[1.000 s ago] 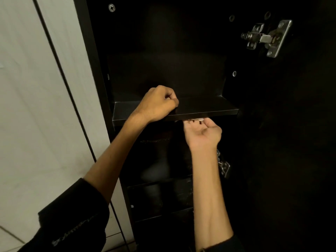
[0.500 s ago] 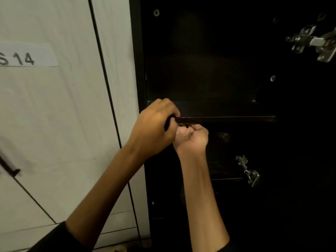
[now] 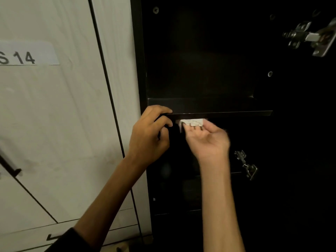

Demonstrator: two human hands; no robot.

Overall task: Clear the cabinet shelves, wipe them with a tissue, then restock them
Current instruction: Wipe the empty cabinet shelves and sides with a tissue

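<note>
White tissue [image 3: 191, 122] pinched in right hand [image 3: 209, 140] beneath shelf [image 3: 218, 106].

hands 2 [image 3: 149, 132] [image 3: 209, 139] | tissue 1 [image 3: 190, 122] | hinges 2 (metal) [image 3: 309, 37] [image 3: 247, 165] | label 1 [image 3: 27, 53]
</note>
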